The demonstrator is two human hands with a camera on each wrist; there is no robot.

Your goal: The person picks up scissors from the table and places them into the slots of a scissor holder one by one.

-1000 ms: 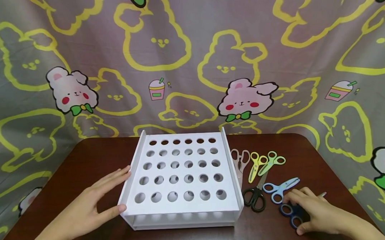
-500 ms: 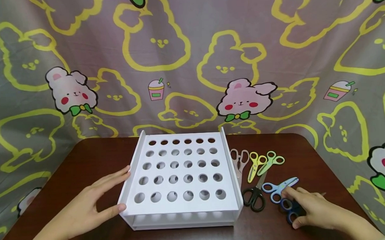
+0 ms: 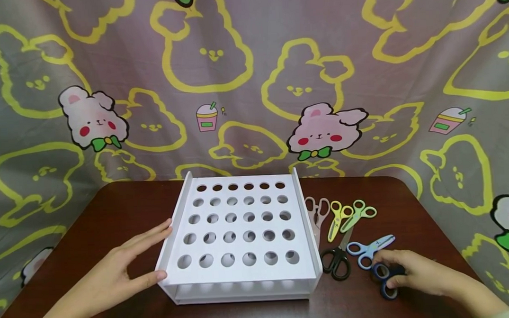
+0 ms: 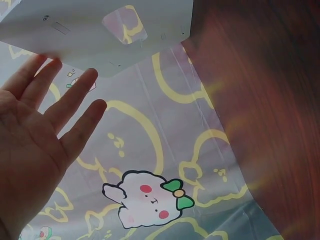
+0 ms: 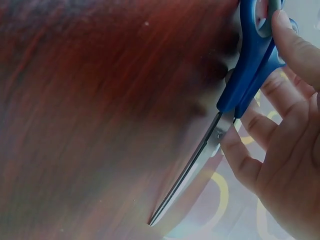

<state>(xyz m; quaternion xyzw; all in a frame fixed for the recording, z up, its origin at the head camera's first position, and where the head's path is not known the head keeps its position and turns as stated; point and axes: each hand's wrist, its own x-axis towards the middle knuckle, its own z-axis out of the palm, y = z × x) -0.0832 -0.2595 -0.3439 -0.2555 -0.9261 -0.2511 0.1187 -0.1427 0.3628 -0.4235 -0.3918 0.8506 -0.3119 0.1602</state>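
At the right front of the table, my right hand [image 3: 419, 271] grips a pair of dark blue scissors [image 3: 383, 281] by the handles. The right wrist view shows these blue scissors [image 5: 250, 65] with the thumb on one handle loop and the closed metal blades [image 5: 192, 170] slanting down. My left hand [image 3: 110, 274] rests its fingertips on the left side panel of a white rack [image 3: 238, 271] with rows of round holes. In the left wrist view the left hand [image 4: 45, 125] has its fingers spread and straight, touching the rack's side [image 4: 85, 35].
Light blue scissors [image 3: 365, 254] and black-handled scissors [image 3: 337, 263] lie between the rack and my right hand. Green scissors [image 3: 359, 215], yellow scissors [image 3: 337, 219] and beige scissors [image 3: 317, 213] lie farther back. A curtain [image 3: 251, 83] with rabbit prints hangs behind the brown table [image 3: 128, 207].
My right hand has closed its grip on the dark blue scissors, which have turned and shifted slightly left. The left hand stays at the rack's side.
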